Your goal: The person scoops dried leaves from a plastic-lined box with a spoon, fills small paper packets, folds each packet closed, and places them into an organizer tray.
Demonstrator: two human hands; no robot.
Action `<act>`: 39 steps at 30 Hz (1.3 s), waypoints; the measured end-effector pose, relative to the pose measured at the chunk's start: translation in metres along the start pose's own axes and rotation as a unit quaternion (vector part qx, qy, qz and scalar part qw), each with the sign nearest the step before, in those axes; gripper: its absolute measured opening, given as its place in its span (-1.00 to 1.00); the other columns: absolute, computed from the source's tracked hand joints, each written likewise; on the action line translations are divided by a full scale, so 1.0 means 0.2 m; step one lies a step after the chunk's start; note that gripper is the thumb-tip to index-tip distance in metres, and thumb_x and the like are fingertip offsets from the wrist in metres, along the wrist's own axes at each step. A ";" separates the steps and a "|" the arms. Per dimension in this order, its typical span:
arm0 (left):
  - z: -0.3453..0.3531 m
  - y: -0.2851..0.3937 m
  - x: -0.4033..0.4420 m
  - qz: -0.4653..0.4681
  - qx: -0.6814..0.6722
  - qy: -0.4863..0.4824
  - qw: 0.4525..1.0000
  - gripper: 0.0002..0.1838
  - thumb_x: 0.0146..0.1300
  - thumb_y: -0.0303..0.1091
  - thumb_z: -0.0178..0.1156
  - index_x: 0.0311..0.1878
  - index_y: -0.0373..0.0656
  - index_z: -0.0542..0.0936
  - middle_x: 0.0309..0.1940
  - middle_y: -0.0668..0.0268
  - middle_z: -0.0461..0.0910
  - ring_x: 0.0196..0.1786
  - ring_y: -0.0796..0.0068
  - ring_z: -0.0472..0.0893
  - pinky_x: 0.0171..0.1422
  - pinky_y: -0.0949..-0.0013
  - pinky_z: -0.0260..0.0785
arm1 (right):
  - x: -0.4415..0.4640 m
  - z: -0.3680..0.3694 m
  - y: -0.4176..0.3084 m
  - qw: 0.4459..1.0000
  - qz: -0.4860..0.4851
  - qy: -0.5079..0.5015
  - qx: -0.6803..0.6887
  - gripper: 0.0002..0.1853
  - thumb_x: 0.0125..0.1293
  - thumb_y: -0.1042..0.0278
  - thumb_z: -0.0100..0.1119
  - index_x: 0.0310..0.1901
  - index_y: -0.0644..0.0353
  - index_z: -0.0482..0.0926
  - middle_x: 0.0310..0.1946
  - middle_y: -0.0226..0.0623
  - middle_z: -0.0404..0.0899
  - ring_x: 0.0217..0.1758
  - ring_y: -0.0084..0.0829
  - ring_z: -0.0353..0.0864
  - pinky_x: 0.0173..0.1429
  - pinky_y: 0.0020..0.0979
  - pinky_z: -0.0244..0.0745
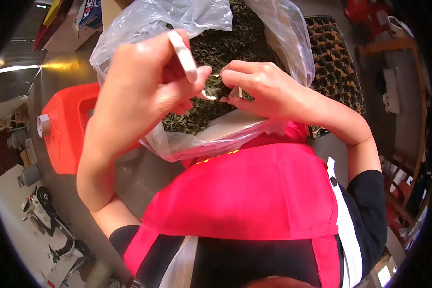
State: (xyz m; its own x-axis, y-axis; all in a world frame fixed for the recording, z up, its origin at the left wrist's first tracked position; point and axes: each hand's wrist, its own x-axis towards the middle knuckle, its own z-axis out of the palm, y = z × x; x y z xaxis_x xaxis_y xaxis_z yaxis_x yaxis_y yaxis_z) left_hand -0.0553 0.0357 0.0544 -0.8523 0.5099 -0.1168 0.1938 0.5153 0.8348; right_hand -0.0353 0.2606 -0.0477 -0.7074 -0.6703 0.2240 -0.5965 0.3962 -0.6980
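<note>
My left hand [146,89] is raised over the near left of a clear plastic bag [185,17], its fingers curled round a narrow white object [183,56] of a kind I cannot make out. Close to its fingertips is a small pale curved piece [208,95]. My right hand [261,89] faces it with thumb and fingers pinched together; what lies between them is too small to name. Beneath both hands the bag holds a heap of dark, dried leaf-like material [245,41].
A red plastic jerrycan [65,139] stands left of the bag. On the right lies a tray [336,72] with rows of dark pieces. A red apron [245,192] covers my lap. A scooter [53,221] is at lower left, and wooden furniture [420,96] at far right.
</note>
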 end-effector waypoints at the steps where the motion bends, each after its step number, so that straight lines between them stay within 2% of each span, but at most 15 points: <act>1: -0.01 0.02 0.00 -0.005 0.013 -0.004 1.000 -0.81 0.36 -0.45 0.31 -0.34 -0.29 0.53 -0.58 0.34 0.62 -0.55 0.64 0.64 -0.54 0.55 0.44 | 0.00 -0.01 0.00 1.000 0.005 -0.005 0.005 -0.75 0.13 0.50 0.35 -0.21 0.29 0.47 -0.28 -0.07 0.54 -0.25 0.03 0.67 -0.23 -0.07 0.59; 6: 0.10 -0.10 0.10 0.065 0.005 -0.072 0.995 -0.78 0.38 -0.40 0.30 -0.33 -0.29 0.50 -0.57 0.33 0.63 -0.54 0.60 0.66 -0.49 0.50 0.47 | 0.00 0.01 0.01 0.999 -0.009 0.001 0.033 -0.76 0.16 0.49 0.33 -0.19 0.28 0.46 -0.29 -0.11 0.54 -0.26 -0.01 0.69 -0.23 -0.10 0.59; 15: 0.05 -0.04 0.09 0.052 -0.007 -0.050 0.997 -0.78 0.41 -0.40 0.26 -0.34 -0.28 0.50 -0.59 0.36 0.59 -0.56 0.64 0.63 -0.51 0.53 0.43 | -0.01 -0.02 0.01 1.000 -0.002 0.010 0.017 -0.74 0.15 0.48 0.36 -0.15 0.24 0.50 -0.28 -0.17 0.53 -0.22 -0.06 0.69 -0.19 -0.13 0.59; 16: 0.10 -0.09 0.12 0.117 0.012 -0.046 0.992 -0.79 0.40 -0.40 0.27 -0.33 -0.27 0.50 -0.59 0.39 0.58 -0.55 0.65 0.62 -0.50 0.53 0.44 | -0.01 -0.01 0.01 1.000 -0.011 0.018 0.023 -0.74 0.14 0.48 0.37 -0.17 0.24 0.50 -0.28 -0.18 0.52 -0.22 -0.07 0.68 -0.20 -0.13 0.58; 19: 0.06 -0.07 0.09 0.087 0.017 -0.026 0.996 -0.79 0.39 -0.36 0.28 -0.31 -0.26 0.51 -0.58 0.39 0.57 -0.57 0.65 0.61 -0.53 0.55 0.41 | -0.01 -0.02 0.02 0.999 -0.013 0.044 0.011 -0.75 0.15 0.46 0.39 -0.22 0.24 0.49 -0.28 -0.19 0.52 -0.23 -0.07 0.67 -0.21 -0.14 0.56; 22: -0.04 0.02 0.01 0.035 0.000 0.064 0.997 -0.79 0.38 -0.31 0.27 -0.33 -0.21 0.52 -0.62 0.41 0.54 -0.62 0.68 0.56 -0.61 0.59 0.29 | -0.04 -0.05 0.04 0.997 -0.008 0.075 -0.021 -0.76 0.15 0.46 0.40 -0.24 0.23 0.49 -0.28 -0.20 0.52 -0.24 -0.08 0.65 -0.21 -0.16 0.54; 25: -0.02 -0.06 -0.01 0.052 0.076 0.020 0.996 -0.82 0.36 -0.39 0.24 -0.35 -0.22 0.51 -0.61 0.43 0.54 -0.61 0.68 0.54 -0.60 0.54 0.30 | -0.06 -0.10 0.04 0.990 -0.003 0.134 -0.053 -0.74 0.15 0.45 0.43 -0.24 0.22 0.49 -0.20 -0.23 0.55 -0.16 -0.09 0.65 -0.15 -0.18 0.54; 26: 0.01 -0.11 0.01 0.115 0.136 -0.028 0.984 -0.84 0.33 -0.43 0.24 -0.35 -0.23 0.49 -0.60 0.39 0.53 -0.56 0.65 0.57 -0.53 0.44 0.35 | -0.06 -0.11 0.03 0.985 -0.007 0.161 -0.067 -0.74 0.15 0.45 0.43 -0.24 0.22 0.48 -0.17 -0.24 0.56 -0.14 -0.10 0.65 -0.14 -0.19 0.55; 27: 0.06 -0.14 0.03 0.126 0.188 -0.074 0.971 -0.87 0.26 -0.48 0.25 -0.32 -0.25 0.47 -0.60 0.24 0.52 -0.52 0.40 0.64 -0.44 0.28 0.41 | -0.07 -0.11 0.03 0.979 -0.011 0.187 -0.080 -0.73 0.14 0.46 0.43 -0.25 0.21 0.48 -0.14 -0.25 0.56 -0.12 -0.10 0.65 -0.13 -0.19 0.55; 29: 0.20 -0.24 0.08 0.175 0.168 -0.123 0.962 -0.84 0.19 -0.51 0.26 -0.28 -0.25 0.44 -0.56 0.12 0.52 -0.47 0.07 0.64 -0.39 0.17 0.45 | -0.08 -0.11 0.04 0.978 0.014 0.182 -0.096 -0.74 0.13 0.48 0.44 -0.25 0.20 0.49 -0.01 -0.27 0.59 -0.06 -0.12 0.65 -0.07 -0.24 0.56; 31: 0.32 -0.30 0.13 0.225 0.160 -0.131 0.952 -0.81 0.15 -0.53 0.26 -0.27 -0.22 0.42 -0.54 0.07 0.53 -0.43 -0.09 0.59 -0.38 0.11 0.45 | -0.09 -0.10 0.05 0.979 0.032 0.179 -0.089 -0.74 0.09 0.54 0.45 -0.25 0.20 0.52 0.07 -0.28 0.61 -0.04 -0.17 0.65 -0.02 -0.31 0.56; 32: 0.35 -0.32 0.15 0.250 0.160 -0.111 0.949 -0.84 0.17 -0.52 0.26 -0.26 -0.23 0.45 -0.56 0.08 0.54 -0.44 -0.03 0.63 -0.37 0.14 0.46 | -0.08 -0.11 0.06 0.978 0.025 0.182 -0.095 -0.74 0.11 0.51 0.44 -0.25 0.19 0.51 0.05 -0.27 0.60 -0.04 -0.14 0.65 -0.03 -0.27 0.57; 35: 0.33 -0.31 0.18 0.160 0.109 -0.138 0.971 -0.88 0.20 -0.52 0.24 -0.26 -0.25 0.48 -0.55 0.11 0.60 -0.45 0.12 0.70 -0.35 0.21 0.50 | -0.08 -0.10 0.06 0.976 0.013 0.193 -0.102 -0.76 0.16 0.44 0.41 -0.24 0.18 0.49 0.02 -0.26 0.59 -0.04 -0.08 0.66 -0.06 -0.20 0.59; 37: 0.28 -0.34 0.19 0.080 0.085 -0.152 0.981 -0.88 0.34 -0.43 0.22 -0.26 -0.26 0.52 -0.50 0.26 0.72 -0.34 0.50 0.77 -0.24 0.40 0.60 | -0.08 -0.11 0.07 0.975 0.012 0.200 -0.100 -0.76 0.16 0.44 0.41 -0.24 0.18 0.49 0.03 -0.25 0.60 -0.03 -0.07 0.66 -0.05 -0.20 0.59; 39: 0.20 -0.33 0.16 -0.002 0.007 -0.166 0.986 -0.86 0.41 -0.42 0.22 -0.23 -0.29 0.54 -0.45 0.27 0.72 -0.29 0.53 0.77 -0.20 0.44 0.63 | -0.08 -0.11 0.08 0.971 0.004 0.216 -0.100 -0.75 0.16 0.45 0.41 -0.23 0.18 0.49 -0.01 -0.24 0.59 -0.05 -0.07 0.65 -0.06 -0.20 0.58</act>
State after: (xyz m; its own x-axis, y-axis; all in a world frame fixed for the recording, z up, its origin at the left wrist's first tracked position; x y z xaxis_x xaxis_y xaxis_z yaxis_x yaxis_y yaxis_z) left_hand -0.0760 0.0463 -0.0258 -0.6478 0.7035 -0.2923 0.1981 0.5260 0.8271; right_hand -0.0415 0.2915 -0.0480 -0.7796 -0.3581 0.5138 -0.6215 0.5435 -0.5643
